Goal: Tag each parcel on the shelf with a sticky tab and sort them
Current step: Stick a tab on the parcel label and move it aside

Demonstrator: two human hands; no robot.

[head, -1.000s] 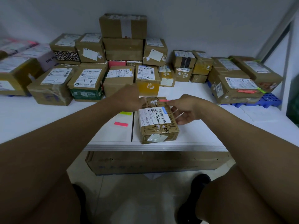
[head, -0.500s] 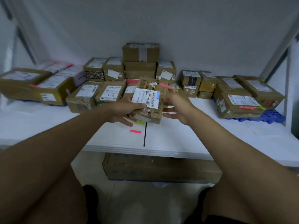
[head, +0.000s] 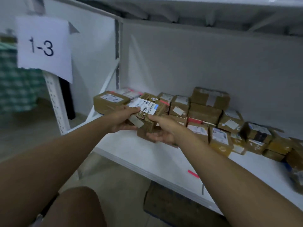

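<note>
I hold a small brown parcel point(head: 151, 114) in the air over the left part of the white shelf point(head: 147, 154). It has a white barcode label and a blue sticky tab point(head: 156, 106) on top. My left hand point(head: 122, 120) grips its near left end. My right hand point(head: 161, 131) supports its near right side and underside. Behind it lies a long brown parcel point(head: 109, 102) at the shelf's left end. A pink sticky tab point(head: 193, 174) lies loose near the shelf's front edge.
Several brown parcels point(head: 211, 112) are stacked along the back wall toward the right. A paper sign reading 1-3 point(head: 43, 48) hangs on the white upright point(head: 54, 97) at left. A flat cardboard box point(head: 173, 205) lies on the floor under the shelf.
Both hands lifted the parcel off the shelf's front edge and carried it left and back. My view swung left, bringing the 1-3 sign and the upright into sight.
</note>
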